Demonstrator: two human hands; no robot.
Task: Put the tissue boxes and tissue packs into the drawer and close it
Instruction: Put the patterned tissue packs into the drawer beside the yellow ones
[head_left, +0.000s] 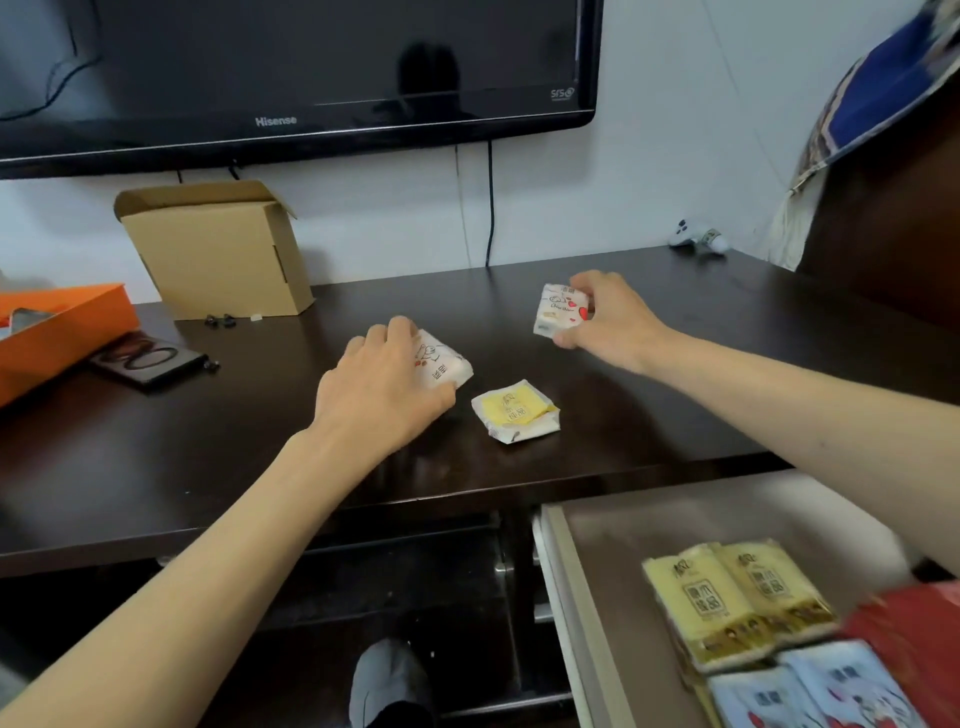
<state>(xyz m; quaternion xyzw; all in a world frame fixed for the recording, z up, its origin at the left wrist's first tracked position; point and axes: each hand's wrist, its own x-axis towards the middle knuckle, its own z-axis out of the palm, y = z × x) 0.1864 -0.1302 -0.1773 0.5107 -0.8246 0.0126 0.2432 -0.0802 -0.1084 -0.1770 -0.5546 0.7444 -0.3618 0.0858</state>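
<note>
My left hand lies over a white tissue pack on the dark desk, fingers curled around it. My right hand holds a second white tissue pack with red hearts, tilted up off the desk. A yellow tissue pack lies flat between the hands, untouched. The drawer stands open at the lower right. Inside it lie two yellow packs, blue packs and a red pack.
An open cardboard box stands at the back left, beside an orange tray and a dark case. A television hangs above. A white game controller sits at the back right. A dark cabinet rises on the right.
</note>
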